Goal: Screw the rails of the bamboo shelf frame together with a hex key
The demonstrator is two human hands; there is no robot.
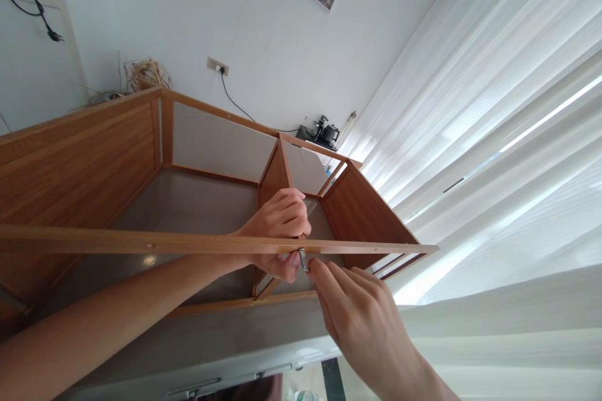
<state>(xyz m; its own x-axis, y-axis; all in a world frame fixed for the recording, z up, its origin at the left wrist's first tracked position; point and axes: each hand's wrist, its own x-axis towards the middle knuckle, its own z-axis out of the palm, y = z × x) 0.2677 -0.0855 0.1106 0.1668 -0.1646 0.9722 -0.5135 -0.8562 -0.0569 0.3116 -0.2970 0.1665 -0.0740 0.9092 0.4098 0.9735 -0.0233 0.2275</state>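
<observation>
A wooden cabinet frame (155,238) with side panels and a middle divider panel (276,172) stands in front of me. My left hand (282,219) is behind the front rail (197,243), closed around the front edge of the divider. Its thumb shows below the rail, close to the hex key. With my right hand (352,301) I pinch the bent metal hex key (302,258) at its lower end. The key's other end meets the rail's underside where the divider joins it. Whether its tip sits inside a screw is hidden.
Sheer white curtains (508,156) hang at the right. Behind the frame are a black kettle (330,133) on a tray, a wall socket (217,66) with a plugged-in cord, and dried plant stems (148,74). Another black cord (35,7) hangs at upper left.
</observation>
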